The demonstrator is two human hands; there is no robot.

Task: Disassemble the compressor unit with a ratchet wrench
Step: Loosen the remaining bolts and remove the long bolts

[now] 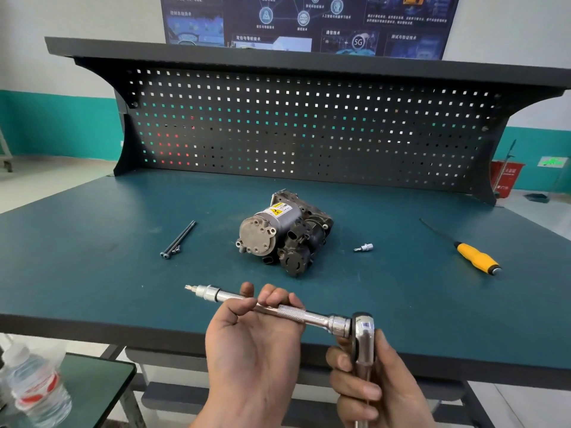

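The compressor unit [282, 234], grey metal cylinder with black plastic parts and a yellow warning label, lies in the middle of the green bench top [92, 257]. Near the front edge, my left hand [253, 344] is closed around a long chrome extension bar [272, 307] with a bit socket [204, 292] at its left tip. My right hand [370, 387] grips the ratchet wrench handle, its head [364, 332] joined to the bar's right end. Both hands are well in front of the compressor, not touching it.
Long black bolts [178, 240] lie left of the compressor. A small loose socket bit [364, 248] lies to its right, and farther right a yellow-handled screwdriver [472, 254]. A perforated back panel [309, 128] rises behind. A water bottle [34, 387] stands on a low table at lower left.
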